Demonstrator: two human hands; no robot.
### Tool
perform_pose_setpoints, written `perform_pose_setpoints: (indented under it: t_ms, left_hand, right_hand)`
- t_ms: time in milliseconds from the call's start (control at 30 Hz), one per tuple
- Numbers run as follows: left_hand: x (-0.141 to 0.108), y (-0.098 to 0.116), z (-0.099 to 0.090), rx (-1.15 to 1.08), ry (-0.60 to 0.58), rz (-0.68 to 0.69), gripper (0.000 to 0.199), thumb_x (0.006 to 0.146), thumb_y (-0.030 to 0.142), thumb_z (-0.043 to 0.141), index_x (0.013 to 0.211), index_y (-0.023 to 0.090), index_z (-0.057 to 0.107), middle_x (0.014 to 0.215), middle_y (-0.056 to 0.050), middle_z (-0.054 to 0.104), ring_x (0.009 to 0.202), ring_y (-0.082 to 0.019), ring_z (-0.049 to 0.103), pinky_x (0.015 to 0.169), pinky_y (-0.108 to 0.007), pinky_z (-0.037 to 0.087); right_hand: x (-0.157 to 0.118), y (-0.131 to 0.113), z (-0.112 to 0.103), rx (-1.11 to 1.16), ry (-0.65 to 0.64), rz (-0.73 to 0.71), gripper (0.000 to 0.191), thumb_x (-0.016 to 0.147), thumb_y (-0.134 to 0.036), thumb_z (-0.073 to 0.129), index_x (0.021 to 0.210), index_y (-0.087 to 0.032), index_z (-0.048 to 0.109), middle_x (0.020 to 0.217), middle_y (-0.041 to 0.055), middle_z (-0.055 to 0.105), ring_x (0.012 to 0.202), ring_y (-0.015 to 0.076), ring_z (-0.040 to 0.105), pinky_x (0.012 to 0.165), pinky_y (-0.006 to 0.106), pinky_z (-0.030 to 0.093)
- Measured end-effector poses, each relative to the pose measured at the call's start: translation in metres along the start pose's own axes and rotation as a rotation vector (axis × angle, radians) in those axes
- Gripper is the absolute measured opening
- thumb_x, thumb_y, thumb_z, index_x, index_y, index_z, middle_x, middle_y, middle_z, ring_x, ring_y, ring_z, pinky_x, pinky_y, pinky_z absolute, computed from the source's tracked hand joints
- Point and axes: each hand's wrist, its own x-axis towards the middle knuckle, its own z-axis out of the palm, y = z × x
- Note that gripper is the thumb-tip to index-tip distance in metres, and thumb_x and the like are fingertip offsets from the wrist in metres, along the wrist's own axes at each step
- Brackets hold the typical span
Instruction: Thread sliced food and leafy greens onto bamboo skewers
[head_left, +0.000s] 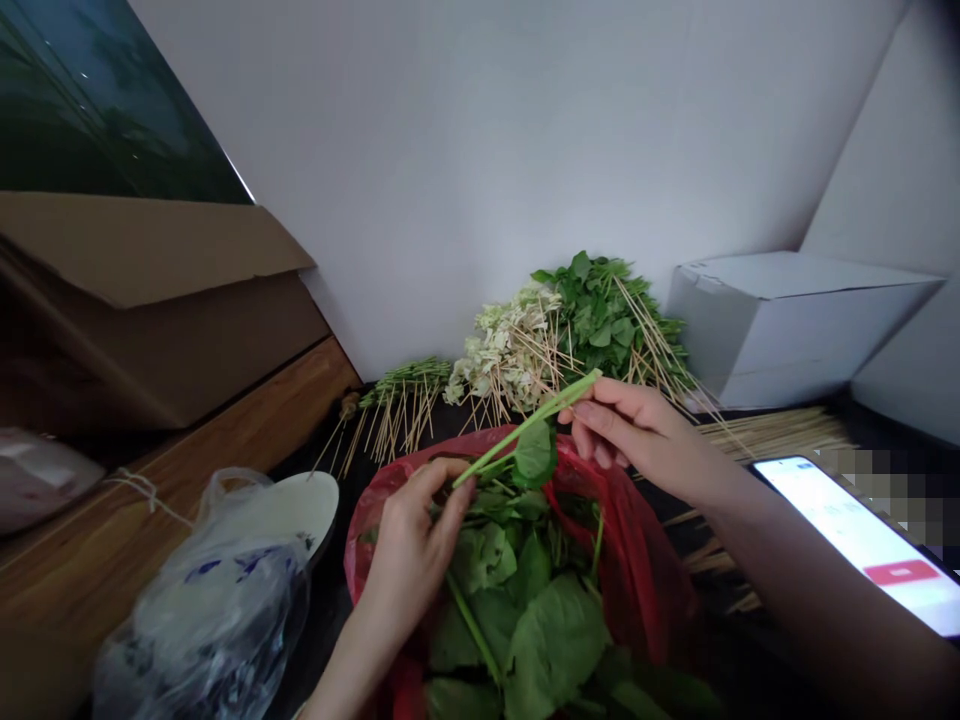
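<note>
Between both hands a green leafy stem is held on a slant, its lower end in my left hand and its upper end in my right hand. My left hand pinches it with thumb and fingers. The fingers of my right hand are closed on it near the tip. A round leaf hangs from the stem. Below lies a red plastic bag, opened wide and full of large green leaves and stems.
Skewered leafy greens, pale cabbage-like pieces and green bundles lie against the wall. Loose wooden skewers and a lit phone are at right, a white box behind. A cardboard box, bowl and clear bag stand left.
</note>
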Motion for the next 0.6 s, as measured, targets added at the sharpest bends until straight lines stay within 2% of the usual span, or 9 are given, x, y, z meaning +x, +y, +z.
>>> perform_pose_setpoints:
  t_ms: [133,267,367,500,600]
  left_hand:
    - [0.004,-0.009,-0.002,-0.359,0.089,-0.181,0.017,0.081,0.033,0.079,0.091,0.02,0.076,0.09,-0.005,0.075,0.08,-0.02,0.066,0.073,-0.028,0.05]
    - [0.004,-0.011,0.0,-0.719,0.036,-0.337,0.024,0.064,0.028,0.091,0.08,0.019,0.077,0.081,-0.002,0.073,0.073,-0.015,0.064,0.071,-0.024,0.051]
    - [0.002,-0.01,0.002,-0.855,0.013,-0.37,0.026,0.058,0.026,0.095,0.075,0.018,0.077,0.08,-0.002,0.072,0.072,-0.014,0.063,0.071,-0.023,0.052]
    - [0.002,-0.013,0.005,-0.839,0.054,-0.365,0.025,0.064,0.028,0.093,0.078,0.017,0.076,0.083,-0.002,0.072,0.074,-0.012,0.063,0.07,-0.02,0.052]
    - [0.003,-0.016,0.006,-0.906,0.058,-0.348,0.022,0.074,0.032,0.088,0.085,0.021,0.073,0.091,-0.002,0.074,0.082,-0.013,0.066,0.078,-0.023,0.054]
  right_hand:
    - [-0.001,-0.006,-0.002,0.001,0.037,0.002,0.024,0.1,-0.033,0.049,0.082,-0.019,0.058,0.067,-0.0016,0.061,0.051,0.0074,0.052,0.046,0.021,0.039]
    - [-0.002,-0.006,-0.001,-0.002,0.043,-0.004,0.026,0.1,-0.034,0.05,0.079,-0.019,0.057,0.066,-0.0017,0.06,0.05,0.0071,0.051,0.046,0.021,0.038]
    - [-0.002,-0.003,0.0,0.008,0.012,0.001,0.024,0.101,-0.032,0.049,0.083,-0.019,0.058,0.068,-0.0018,0.06,0.051,0.0071,0.052,0.046,0.021,0.038]
    - [-0.001,0.0,0.002,0.001,-0.022,-0.005,0.025,0.103,-0.034,0.049,0.085,-0.019,0.059,0.069,-0.0021,0.06,0.05,0.007,0.048,0.047,0.022,0.036]
    - [-0.001,0.001,0.003,-0.04,-0.009,-0.016,0.027,0.102,-0.036,0.05,0.084,-0.019,0.06,0.068,-0.0025,0.06,0.049,0.0068,0.042,0.046,0.022,0.031]
